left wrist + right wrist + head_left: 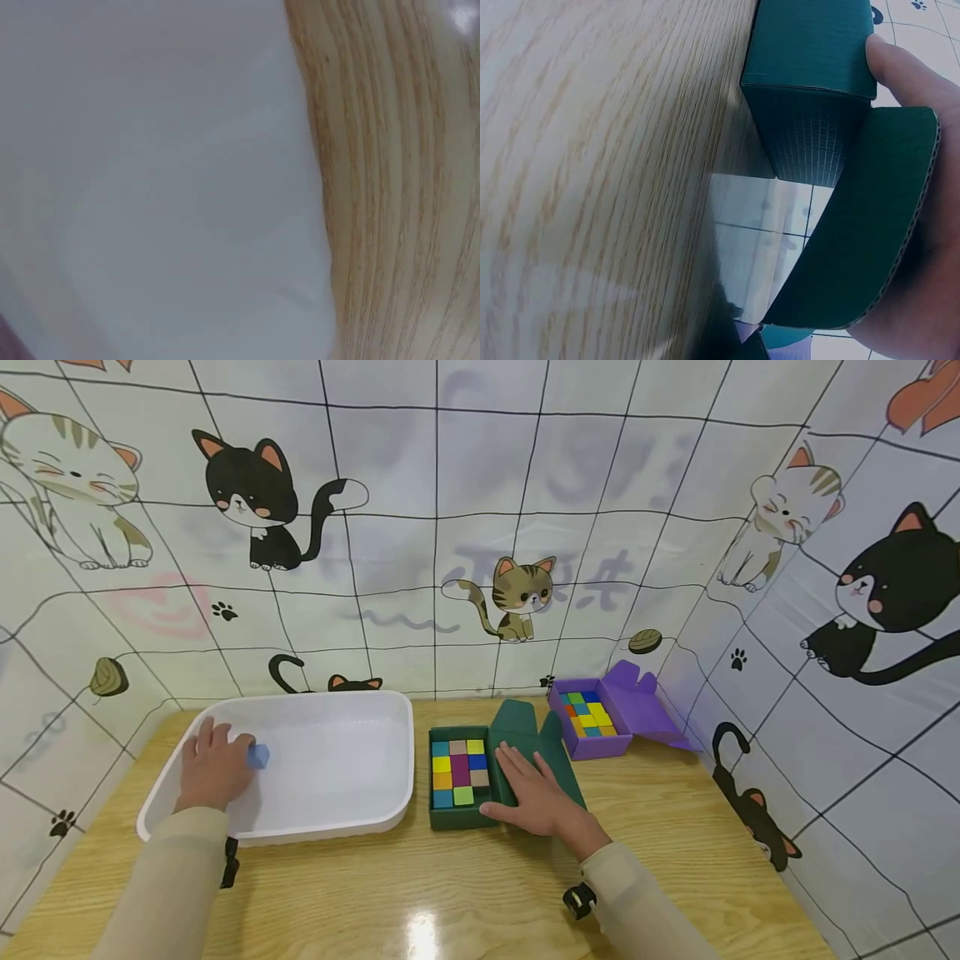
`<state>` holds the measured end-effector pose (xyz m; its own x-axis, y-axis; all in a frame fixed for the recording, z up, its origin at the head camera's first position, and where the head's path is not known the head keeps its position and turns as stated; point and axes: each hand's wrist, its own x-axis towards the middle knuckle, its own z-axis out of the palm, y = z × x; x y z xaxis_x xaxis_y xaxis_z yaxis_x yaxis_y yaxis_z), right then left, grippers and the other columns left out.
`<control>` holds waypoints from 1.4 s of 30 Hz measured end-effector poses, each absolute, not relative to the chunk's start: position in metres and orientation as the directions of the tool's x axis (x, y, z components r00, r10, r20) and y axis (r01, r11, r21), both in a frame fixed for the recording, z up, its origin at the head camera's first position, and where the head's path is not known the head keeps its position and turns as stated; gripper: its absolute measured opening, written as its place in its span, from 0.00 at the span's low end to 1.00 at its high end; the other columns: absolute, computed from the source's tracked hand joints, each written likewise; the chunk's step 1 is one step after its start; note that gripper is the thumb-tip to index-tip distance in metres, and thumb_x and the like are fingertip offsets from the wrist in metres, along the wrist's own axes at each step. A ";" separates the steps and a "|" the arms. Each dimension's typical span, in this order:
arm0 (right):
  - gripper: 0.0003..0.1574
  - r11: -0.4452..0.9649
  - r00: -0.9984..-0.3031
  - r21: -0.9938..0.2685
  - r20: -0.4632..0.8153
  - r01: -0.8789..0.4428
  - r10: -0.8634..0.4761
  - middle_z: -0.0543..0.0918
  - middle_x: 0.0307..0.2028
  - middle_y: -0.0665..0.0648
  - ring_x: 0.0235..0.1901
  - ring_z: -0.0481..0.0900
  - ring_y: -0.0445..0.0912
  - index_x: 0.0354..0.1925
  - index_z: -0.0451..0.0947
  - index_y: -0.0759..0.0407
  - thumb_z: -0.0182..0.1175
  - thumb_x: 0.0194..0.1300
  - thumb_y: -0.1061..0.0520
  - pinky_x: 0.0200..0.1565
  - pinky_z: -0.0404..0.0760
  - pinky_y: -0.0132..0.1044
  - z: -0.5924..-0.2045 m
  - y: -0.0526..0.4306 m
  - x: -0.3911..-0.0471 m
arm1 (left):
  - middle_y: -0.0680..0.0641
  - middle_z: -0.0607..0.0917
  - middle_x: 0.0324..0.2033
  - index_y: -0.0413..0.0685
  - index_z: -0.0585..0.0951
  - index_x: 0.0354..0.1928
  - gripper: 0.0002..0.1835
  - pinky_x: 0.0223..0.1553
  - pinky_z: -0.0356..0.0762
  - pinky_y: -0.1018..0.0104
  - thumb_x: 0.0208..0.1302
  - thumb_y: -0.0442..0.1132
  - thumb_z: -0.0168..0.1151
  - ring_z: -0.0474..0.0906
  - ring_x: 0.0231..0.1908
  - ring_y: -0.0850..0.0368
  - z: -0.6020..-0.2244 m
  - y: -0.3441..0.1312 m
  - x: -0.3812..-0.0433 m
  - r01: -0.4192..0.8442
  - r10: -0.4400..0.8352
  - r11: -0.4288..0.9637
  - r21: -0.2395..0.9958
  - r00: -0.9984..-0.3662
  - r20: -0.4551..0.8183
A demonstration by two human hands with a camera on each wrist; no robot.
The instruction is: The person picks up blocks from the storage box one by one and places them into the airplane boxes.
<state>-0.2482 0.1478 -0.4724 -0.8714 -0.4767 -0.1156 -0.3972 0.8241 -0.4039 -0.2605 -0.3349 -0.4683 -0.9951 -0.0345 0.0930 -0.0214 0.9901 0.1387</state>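
Note:
In the head view my left hand [213, 764] reaches into the left end of a white plastic basin [330, 835]. A small blue block [258, 756] shows right beside its thumb; whether they touch is unclear. My right hand [536, 793] lies with spread fingers on the folded-back lid [517, 727] of a green cardboard box [461, 818]. Its thumb reaches to the box's near right corner, and in the right wrist view the thumb [900, 67] rests by the box edge. Inside the box lie several coloured blocks [459, 768]. The left wrist view shows only basin wall [187, 187] and table.
At the back right stands an open purple box [600, 747] holding several coloured blocks, its lid [648, 710] folded out to the right. Everything stands on a wood-grain table [360, 893]. A cat-printed white sheet [390, 552] hangs around the back and sides.

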 end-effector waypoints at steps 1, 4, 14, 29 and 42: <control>0.61 0.826 -0.872 -0.402 -0.118 -0.396 -0.475 0.43 0.79 0.54 0.78 0.43 0.52 0.77 0.42 0.55 0.52 0.62 0.25 0.76 0.34 0.59 -0.472 0.148 -0.248 | 0.21 0.61 0.60 0.33 0.76 0.52 0.19 0.64 0.47 0.28 0.60 0.37 0.57 0.42 0.68 0.21 -0.466 -0.333 -0.259 -0.024 -0.037 0.990 0.139 -0.995 0.093; 0.61 0.829 -0.872 -0.395 -0.121 -0.396 -0.474 0.43 0.79 0.53 0.78 0.42 0.51 0.78 0.41 0.54 0.52 0.62 0.25 0.76 0.34 0.59 -0.472 0.148 -0.248 | 0.21 0.62 0.60 0.34 0.78 0.49 0.19 0.65 0.47 0.28 0.59 0.40 0.62 0.43 0.68 0.22 -0.464 -0.331 -0.258 -0.037 -0.048 0.989 0.142 -0.996 0.075; 0.61 0.822 -0.869 -0.406 -0.118 -0.399 -0.480 0.42 0.79 0.53 0.78 0.43 0.51 0.78 0.41 0.55 0.51 0.62 0.25 0.76 0.34 0.59 -0.471 0.149 -0.248 | 0.23 0.66 0.59 0.33 0.82 0.42 0.23 0.65 0.49 0.28 0.56 0.49 0.68 0.46 0.67 0.23 -0.463 -0.329 -0.255 -0.028 -0.040 0.986 0.164 -0.996 0.075; 0.61 0.817 -0.865 -0.407 -0.113 -0.409 -0.489 0.43 0.79 0.55 0.78 0.43 0.52 0.77 0.41 0.55 0.51 0.62 0.25 0.76 0.35 0.59 -0.472 0.150 -0.249 | 0.27 0.68 0.59 0.38 0.83 0.38 0.18 0.66 0.47 0.27 0.55 0.48 0.67 0.47 0.69 0.25 -0.453 -0.306 -0.259 0.029 0.009 0.976 0.216 -0.996 0.091; 0.61 0.813 -0.863 -0.412 -0.109 -0.412 -0.493 0.44 0.78 0.55 0.78 0.44 0.53 0.77 0.42 0.56 0.52 0.62 0.25 0.76 0.35 0.60 -0.472 0.152 -0.248 | 0.33 0.73 0.58 0.46 0.83 0.35 0.15 0.67 0.50 0.29 0.54 0.50 0.70 0.50 0.70 0.30 -0.437 -0.269 -0.257 0.151 0.118 0.959 0.240 -0.982 0.147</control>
<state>-0.2479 0.1517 -0.4717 -0.8633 -0.4927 -0.1091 -0.4117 0.8127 -0.4124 -0.2574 -0.2693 -0.4373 -0.9820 0.1181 0.1474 0.1514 0.9588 0.2404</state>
